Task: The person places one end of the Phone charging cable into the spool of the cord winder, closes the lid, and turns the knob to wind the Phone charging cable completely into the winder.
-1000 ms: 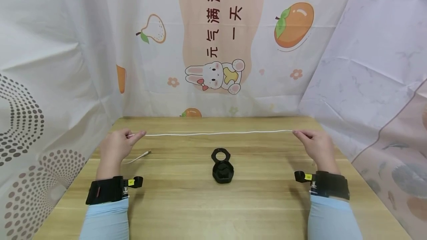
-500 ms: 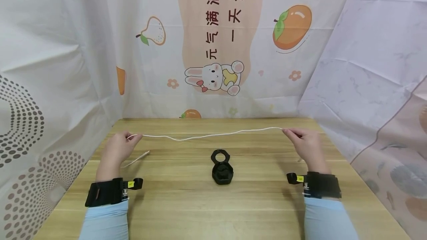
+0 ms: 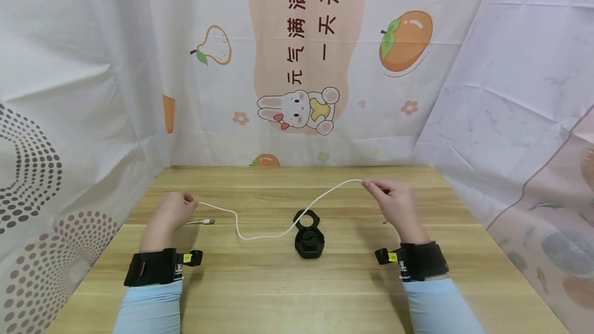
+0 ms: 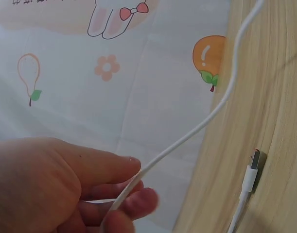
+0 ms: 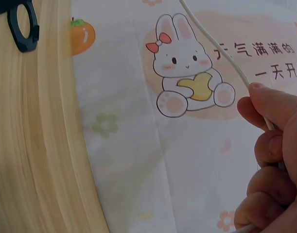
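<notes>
A white USB cable (image 3: 267,237) sags between the two hands in the head view. My left hand (image 3: 170,213) holds it at the left; in the left wrist view the cable (image 4: 234,73) runs between thumb and fingers, loosely curled. At the right, my right hand (image 3: 394,202) pinches the cable between thumb and forefinger, and the other fingers curl in around it in the right wrist view (image 5: 272,150). The cable's USB plug (image 4: 253,170) lies on the table by the left hand. From the head, the cable crosses over the ring of a black hexagonal case (image 3: 310,248).
The case stands mid-table with its ring-shaped lid (image 3: 297,216) folded back. Beneath everything is a wooden table (image 3: 287,298). A printed curtain (image 3: 213,143) hangs along its back edge, with more cloth at both sides.
My right hand has moved left, towards the left hand, which has dipped slightly. The cable, nearly straight before, now hangs slack in a curve. The USB plug has turned and shifted a little.
</notes>
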{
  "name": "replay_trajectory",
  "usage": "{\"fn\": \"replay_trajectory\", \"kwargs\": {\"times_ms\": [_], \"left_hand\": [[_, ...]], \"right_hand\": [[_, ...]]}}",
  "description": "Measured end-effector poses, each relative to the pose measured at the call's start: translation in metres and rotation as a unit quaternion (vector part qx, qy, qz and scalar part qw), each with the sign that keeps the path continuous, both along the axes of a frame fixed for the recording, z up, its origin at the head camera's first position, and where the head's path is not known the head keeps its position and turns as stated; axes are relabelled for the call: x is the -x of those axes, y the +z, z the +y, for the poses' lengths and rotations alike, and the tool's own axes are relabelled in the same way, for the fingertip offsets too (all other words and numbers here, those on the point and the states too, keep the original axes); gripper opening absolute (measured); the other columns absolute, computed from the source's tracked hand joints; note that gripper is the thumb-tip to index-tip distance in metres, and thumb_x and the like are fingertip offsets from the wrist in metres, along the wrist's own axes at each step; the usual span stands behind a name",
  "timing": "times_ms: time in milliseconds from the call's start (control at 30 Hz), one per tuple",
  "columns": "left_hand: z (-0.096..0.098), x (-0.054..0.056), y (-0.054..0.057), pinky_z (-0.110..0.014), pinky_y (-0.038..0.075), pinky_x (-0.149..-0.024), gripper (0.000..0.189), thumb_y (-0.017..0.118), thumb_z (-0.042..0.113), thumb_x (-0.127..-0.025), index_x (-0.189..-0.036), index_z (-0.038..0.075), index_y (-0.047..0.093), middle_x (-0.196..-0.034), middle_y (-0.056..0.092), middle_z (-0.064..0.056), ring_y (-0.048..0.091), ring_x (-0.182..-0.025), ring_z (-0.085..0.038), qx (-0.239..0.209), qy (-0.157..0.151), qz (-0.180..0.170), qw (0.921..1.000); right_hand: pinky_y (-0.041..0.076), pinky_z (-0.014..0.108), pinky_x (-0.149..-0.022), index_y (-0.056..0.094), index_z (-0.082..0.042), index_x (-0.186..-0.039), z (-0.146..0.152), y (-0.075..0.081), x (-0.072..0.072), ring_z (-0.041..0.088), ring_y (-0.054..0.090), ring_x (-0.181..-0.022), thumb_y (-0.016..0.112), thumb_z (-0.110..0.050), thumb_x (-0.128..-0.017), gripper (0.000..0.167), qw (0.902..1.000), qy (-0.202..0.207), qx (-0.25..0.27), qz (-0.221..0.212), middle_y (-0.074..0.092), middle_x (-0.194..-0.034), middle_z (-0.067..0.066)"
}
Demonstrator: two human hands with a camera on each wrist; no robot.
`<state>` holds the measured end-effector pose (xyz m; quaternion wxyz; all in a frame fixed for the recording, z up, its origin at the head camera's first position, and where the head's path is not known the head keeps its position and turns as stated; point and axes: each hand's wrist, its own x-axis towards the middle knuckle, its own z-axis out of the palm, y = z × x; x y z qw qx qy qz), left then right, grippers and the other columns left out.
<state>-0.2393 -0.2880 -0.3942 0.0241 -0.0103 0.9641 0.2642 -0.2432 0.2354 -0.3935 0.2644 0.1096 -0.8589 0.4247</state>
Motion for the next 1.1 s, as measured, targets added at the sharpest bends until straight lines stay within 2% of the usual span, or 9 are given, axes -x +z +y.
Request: {"fn": "replay_trajectory", "kwargs": {"times_ms": [200, 333, 433, 567, 700, 800, 967, 1100], "left_hand": [[0.010, 0.000, 0.003, -0.045, 0.049, -0.076, 0.036, 0.052, 0.028, -0.104, -0.118, -0.004, 0.063, -0.097, 0.064, -0.013, 0.058, -0.084, -0.028, -0.006, -0.019, 0.027, 0.9994], [0.029, -0.002, 0.012, -0.047, 0.050, -0.081, 0.040, 0.053, 0.035, -0.105, -0.122, 0.000, 0.063, -0.107, 0.066, -0.015, 0.061, -0.096, -0.031, -0.042, -0.018, 0.072, 0.9963], [0.052, -0.005, 0.020, -0.045, 0.052, -0.079, 0.038, 0.057, 0.038, -0.104, -0.120, 0.003, 0.065, -0.107, 0.067, -0.013, 0.063, -0.097, -0.030, -0.083, -0.028, 0.119, 0.9890], [0.086, -0.009, 0.028, -0.039, 0.052, -0.075, 0.035, 0.061, 0.036, -0.103, -0.118, 0.005, 0.067, -0.103, 0.068, -0.008, 0.062, -0.091, -0.024, -0.133, -0.068, 0.158, 0.9761], [0.118, -0.012, 0.028, -0.038, 0.052, -0.075, 0.029, 0.064, 0.032, -0.102, -0.116, 0.006, 0.068, -0.101, 0.067, -0.004, 0.061, -0.090, -0.021, -0.181, -0.123, 0.151, 0.9639], [0.140, -0.014, 0.024, -0.038, 0.052, -0.074, 0.023, 0.065, 0.030, -0.101, -0.111, 0.011, 0.070, -0.098, 0.067, 0.000, 0.061, -0.089, -0.019, -0.195, -0.162, 0.130, 0.9585], [0.168, -0.016, 0.014, -0.033, 0.053, -0.071, 0.019, 0.071, 0.035, -0.097, -0.101, 0.017, 0.075, -0.096, 0.067, 0.006, 0.061, -0.085, -0.014, -0.170, -0.221, 0.106, 0.9544], [0.180, -0.018, 0.006, -0.032, 0.052, -0.067, 0.015, 0.074, 0.033, -0.095, -0.092, 0.019, 0.078, -0.101, 0.065, 0.005, 0.060, -0.083, -0.013, -0.159, -0.261, 0.088, 0.9483]], "right_hand": [[0.047, 0.021, -0.054, 0.083, -0.010, -0.100, -0.021, 0.000, -0.002, 0.016, 0.060, -0.065, 0.076, -0.030, -0.095, 0.021, 0.9996, 0.021, 0.009, 0.016, 0.077, -0.090, 0.004], [0.046, 0.022, -0.054, 0.083, -0.013, -0.098, -0.038, 0.002, -0.004, 0.016, 0.059, -0.063, 0.075, -0.030, -0.095, 0.019, 0.9986, 0.043, 0.003, 0.029, 0.076, -0.087, 0.000], [0.047, 0.024, -0.055, 0.084, -0.014, -0.097, -0.050, 0.002, -0.005, 0.014, 0.059, -0.063, 0.076, -0.030, -0.094, 0.018, 0.9978, 0.053, -0.006, 0.040, 0.075, -0.086, -0.002], [0.049, 0.027, -0.058, 0.083, -0.014, -0.095, -0.062, 0.001, -0.007, 0.013, 0.061, -0.066, 0.077, -0.027, -0.094, 0.015, 0.9964, 0.069, -0.014, 0.048, 0.075, -0.086, -0.004], [0.050, 0.028, -0.060, 0.083, -0.015, -0.093, -0.070, 0.000, -0.008, 0.012, 0.062, -0.069, 0.078, -0.024, -0.093, 0.011, 0.9953, 0.078, -0.018, 0.055, 0.075, -0.086, -0.006], [0.050, 0.028, -0.058, 0.083, -0.016, -0.092, -0.074, -0.003, -0.009, 0.010, 0.061, -0.068, 0.078, -0.023, -0.093, 0.008, 0.9946, 0.078, -0.024, 0.064, 0.074, -0.084, -0.007], [0.045, 0.027, -0.053, 0.084, -0.017, -0.091, -0.079, -0.006, -0.010, 0.008, 0.054, -0.060, 0.079, -0.023, -0.091, 0.007, 0.9937, 0.079, -0.035, 0.072, 0.067, -0.074, -0.011], [0.040, 0.027, -0.049, 0.084, -0.017, -0.091, -0.081, -0.007, -0.011, 0.009, 0.047, -0.055, 0.079, -0.024, -0.091, 0.008, 0.9933, 0.081, -0.040, 0.072, 0.058, -0.067, -0.013]]}}
